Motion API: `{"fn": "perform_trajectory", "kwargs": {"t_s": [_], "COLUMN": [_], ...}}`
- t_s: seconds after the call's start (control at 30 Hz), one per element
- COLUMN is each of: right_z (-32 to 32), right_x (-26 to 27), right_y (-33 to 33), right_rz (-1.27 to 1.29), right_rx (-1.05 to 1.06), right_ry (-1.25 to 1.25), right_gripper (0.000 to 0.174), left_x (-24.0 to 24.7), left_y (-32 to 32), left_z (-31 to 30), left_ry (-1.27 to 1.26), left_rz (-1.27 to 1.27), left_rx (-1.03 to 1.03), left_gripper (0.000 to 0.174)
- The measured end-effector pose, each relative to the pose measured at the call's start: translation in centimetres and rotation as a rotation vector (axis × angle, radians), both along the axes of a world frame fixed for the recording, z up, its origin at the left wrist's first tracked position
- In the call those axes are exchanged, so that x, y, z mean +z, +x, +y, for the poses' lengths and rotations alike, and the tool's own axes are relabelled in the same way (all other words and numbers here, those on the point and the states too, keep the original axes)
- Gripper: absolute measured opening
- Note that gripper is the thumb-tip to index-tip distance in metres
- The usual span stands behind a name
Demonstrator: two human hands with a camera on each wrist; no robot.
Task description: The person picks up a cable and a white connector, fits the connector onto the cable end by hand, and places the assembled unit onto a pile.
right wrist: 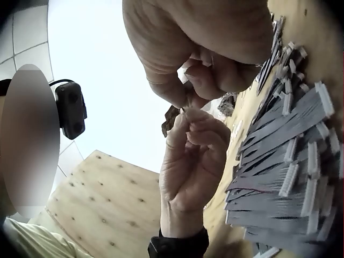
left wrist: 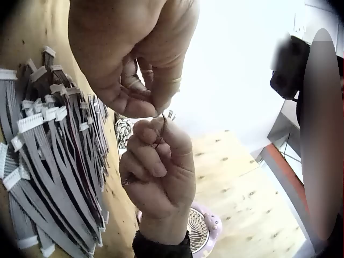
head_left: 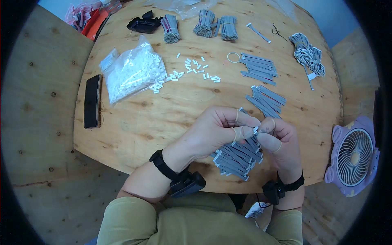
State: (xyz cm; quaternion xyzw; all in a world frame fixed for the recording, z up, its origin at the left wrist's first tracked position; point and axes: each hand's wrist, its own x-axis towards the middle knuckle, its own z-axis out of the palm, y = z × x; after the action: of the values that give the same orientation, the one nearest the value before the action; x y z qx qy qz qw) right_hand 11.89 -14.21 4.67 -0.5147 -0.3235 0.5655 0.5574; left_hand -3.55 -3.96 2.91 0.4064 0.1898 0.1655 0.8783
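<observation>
In the head view both hands meet over a pile of grey ribbon cables (head_left: 237, 159) with white connectors. A small white connector (head_left: 255, 130) is pinched between the thumb and finger of my left hand (head_left: 216, 130). My right hand (head_left: 281, 141) pinches at the same spot from the other side, fingertips nearly touching the left ones. The left wrist view has a thin dark strand at the right hand's (left wrist: 161, 166) fingertips. In the right wrist view the left hand (right wrist: 191, 161) meets the right hand (right wrist: 199, 48); the fingers hide most of the held piece.
Beyond the hands lie loose grey cables (head_left: 267, 100), a bag of white pieces (head_left: 132, 73), scattered white pieces (head_left: 192, 67) and bundled cables (head_left: 205, 24). A phone (head_left: 92, 101) lies at the left, a purple fan (head_left: 354, 157) stands at the right, and a cable bundle (head_left: 306, 53) lies back right.
</observation>
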Motion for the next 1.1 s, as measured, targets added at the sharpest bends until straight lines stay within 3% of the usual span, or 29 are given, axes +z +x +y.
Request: {"fn": "perform_trajectory", "kwargs": {"t_s": [1.1], "right_z": [-0.21], "right_x": [-0.34], "right_y": [-0.75], "right_rz": [-0.022], "right_rx": [-0.044], "right_ry": [0.027], "right_gripper": [0.008], "left_x": [-0.24], "left_y": [0.21], "left_z": [-0.09], "left_ry": [0.008], "left_rz": [0.003], "left_rx": [0.005], "left_gripper": [0.018]}}
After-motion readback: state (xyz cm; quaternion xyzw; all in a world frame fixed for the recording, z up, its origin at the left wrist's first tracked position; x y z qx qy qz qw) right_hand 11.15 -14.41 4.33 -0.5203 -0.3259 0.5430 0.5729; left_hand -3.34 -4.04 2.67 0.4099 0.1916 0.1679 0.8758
